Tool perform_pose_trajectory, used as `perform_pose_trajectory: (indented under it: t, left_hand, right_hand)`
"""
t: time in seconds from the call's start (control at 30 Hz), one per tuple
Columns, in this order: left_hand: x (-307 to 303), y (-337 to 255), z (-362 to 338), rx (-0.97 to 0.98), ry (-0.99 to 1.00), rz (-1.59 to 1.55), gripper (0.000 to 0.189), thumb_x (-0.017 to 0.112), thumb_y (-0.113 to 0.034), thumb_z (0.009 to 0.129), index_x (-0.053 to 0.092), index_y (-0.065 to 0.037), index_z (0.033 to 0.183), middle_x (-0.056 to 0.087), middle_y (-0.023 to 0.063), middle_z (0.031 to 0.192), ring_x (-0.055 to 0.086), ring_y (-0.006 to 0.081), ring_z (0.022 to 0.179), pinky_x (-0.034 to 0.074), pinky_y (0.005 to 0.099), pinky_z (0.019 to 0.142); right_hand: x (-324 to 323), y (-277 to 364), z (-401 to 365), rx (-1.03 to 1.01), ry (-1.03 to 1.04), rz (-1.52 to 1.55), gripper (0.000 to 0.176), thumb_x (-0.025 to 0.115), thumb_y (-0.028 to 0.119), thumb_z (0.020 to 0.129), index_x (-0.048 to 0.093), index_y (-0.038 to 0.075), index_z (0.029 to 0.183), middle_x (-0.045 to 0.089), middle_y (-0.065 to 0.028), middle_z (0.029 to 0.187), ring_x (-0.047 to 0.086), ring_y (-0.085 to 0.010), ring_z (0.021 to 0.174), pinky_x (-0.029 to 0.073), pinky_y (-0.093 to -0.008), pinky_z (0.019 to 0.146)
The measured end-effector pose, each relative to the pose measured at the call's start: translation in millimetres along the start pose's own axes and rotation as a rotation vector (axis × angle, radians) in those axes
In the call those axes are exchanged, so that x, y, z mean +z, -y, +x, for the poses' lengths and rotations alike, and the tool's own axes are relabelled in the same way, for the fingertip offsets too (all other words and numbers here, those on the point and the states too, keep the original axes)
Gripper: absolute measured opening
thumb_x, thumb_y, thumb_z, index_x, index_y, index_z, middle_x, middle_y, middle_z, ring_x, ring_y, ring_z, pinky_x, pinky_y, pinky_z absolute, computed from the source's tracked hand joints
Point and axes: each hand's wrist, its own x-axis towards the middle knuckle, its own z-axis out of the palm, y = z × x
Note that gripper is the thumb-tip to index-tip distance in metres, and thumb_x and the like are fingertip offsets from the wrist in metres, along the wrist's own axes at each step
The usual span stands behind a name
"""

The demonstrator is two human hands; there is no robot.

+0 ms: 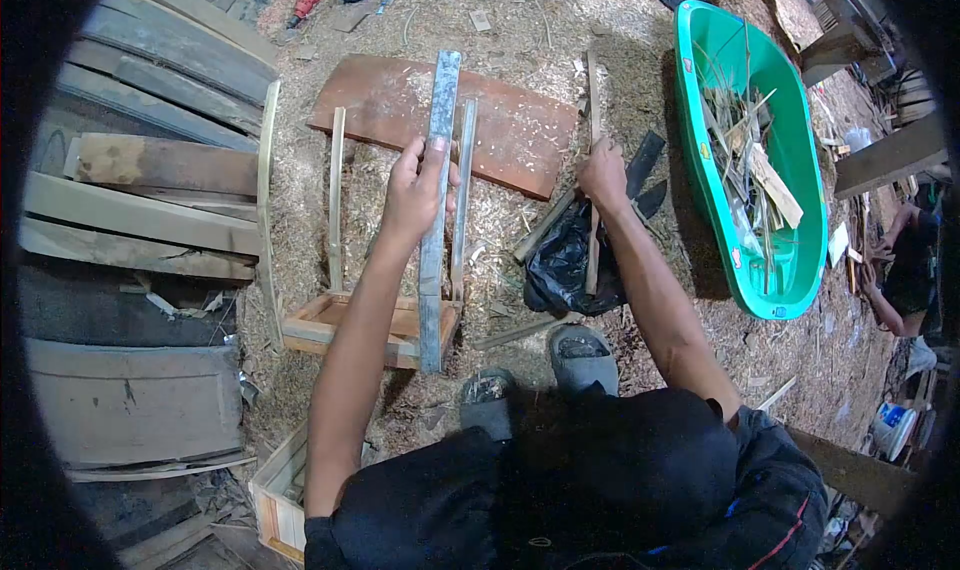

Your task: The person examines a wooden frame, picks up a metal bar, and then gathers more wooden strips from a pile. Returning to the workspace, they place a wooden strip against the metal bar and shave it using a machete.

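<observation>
Handling two lengths at frame centre. Left hand (416, 192) grasping grey bar (433, 258) near mid-length, thumb on upper face; bar's lower end overlaps frame (303, 333) at lower centre, contact cannot be told. Right hand (604, 177) closed around strip (593, 250), right of centre; strip's lower part over black bag (558, 270). Step in hand, as judged: holding pieces apart. Next move calls for steady grips, bar kept clear of frame's uprights (337, 205).
</observation>
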Motion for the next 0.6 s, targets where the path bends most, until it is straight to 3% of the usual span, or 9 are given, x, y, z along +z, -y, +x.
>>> perform_pose_trajectory:
  t: [0.13, 0.23, 0.27, 0.37, 0.43, 0.5, 0.6]
  left_hand:
    - [0, 1, -1, 0.002, 0.002, -0.021, 0.034, 0.047, -0.037, 0.102, 0.054, -0.004, 0.105, 0.055, 0.0023, 0.070, 0.050, 0.0076, 0.048, 0.044, 0.0217, 0.045]
    - [0, 3, 0, 0.011, -0.023, -0.008, 0.032, 0.048, -0.036, 0.102, 0.053, -0.004, 0.104, 0.056, 0.0023, 0.071, 0.050, 0.0074, 0.049, 0.044, 0.0220, 0.045]
    - [0, 3, 1, 0.020, -0.025, -0.001, 0.032, 0.048, -0.036, 0.102, 0.053, -0.004, 0.104, 0.056, 0.0022, 0.072, 0.050, 0.0073, 0.049, 0.044, 0.0221, 0.045]
    - [-1, 6, 4, 0.046, -0.021, 0.024, 0.031, 0.048, -0.036, 0.102, 0.053, -0.005, 0.104, 0.056, 0.0020, 0.073, 0.051, 0.0070, 0.050, 0.045, 0.0224, 0.046]
    - [-2, 3, 3, 0.060, -0.015, 0.046, 0.031, 0.048, -0.036, 0.102, 0.053, -0.005, 0.104, 0.056, 0.0018, 0.073, 0.051, 0.0069, 0.051, 0.045, 0.0225, 0.046]
    - [-3, 0, 1, 0.090, -0.009, 0.051, 0.027, 0.048, -0.031, 0.102, 0.053, -0.005, 0.103, 0.057, 0.0018, 0.073, 0.052, 0.0073, 0.051, 0.045, 0.0231, 0.046]
    - [-3, 0, -5, 0.084, -0.012, 0.021, 0.020, 0.049, -0.025, 0.102, 0.054, -0.005, 0.103, 0.057, 0.0014, 0.074, 0.051, 0.0069, 0.053, 0.044, 0.0228, 0.047]
  right_hand:
    - [-6, -16, 14, 0.081, 0.231, 0.071, 0.035, 0.059, 0.015, 0.084, 0.055, -0.011, 0.107, 0.066, -0.0258, 0.096, 0.067, -0.0425, 0.080, 0.056, -0.0434, 0.070]
    - [-17, -6, 25, 0.327, 0.365, 0.527, 0.031, 0.056, 0.012, 0.090, 0.055, -0.008, 0.114, 0.066, -0.0207, 0.091, 0.071, -0.0285, 0.074, 0.057, -0.0386, 0.063]
    - [-5, 0, 22, 0.336, 0.271, 0.990, 0.030, 0.051, 0.014, 0.096, 0.055, -0.005, 0.118, 0.065, -0.0148, 0.092, 0.068, -0.0201, 0.072, 0.054, -0.0327, 0.057]
    - [-33, 45, 14, 0.351, 0.303, 1.340, 0.024, 0.046, 0.015, 0.099, 0.054, -0.001, 0.116, 0.063, -0.0110, 0.091, 0.061, -0.0171, 0.063, 0.049, -0.0289, 0.051]
    - [-58, 86, -3, 0.388, 0.327, 1.414, 0.023, 0.046, 0.026, 0.103, 0.053, 0.004, 0.106, 0.054, -0.0049, 0.078, 0.051, -0.0115, 0.056, 0.040, -0.0248, 0.046]
    - [-67, 108, -16, 0.294, 0.346, 1.443, 0.029, 0.047, 0.032, 0.103, 0.053, 0.004, 0.106, 0.050, -0.0025, 0.072, 0.050, -0.0106, 0.056, 0.038, -0.0255, 0.044]
    - [-72, 135, -23, 0.085, 0.295, 1.477, 0.031, 0.045, 0.034, 0.104, 0.053, 0.004, 0.105, 0.054, -0.0024, 0.073, 0.053, -0.0105, 0.060, 0.044, -0.0259, 0.052]
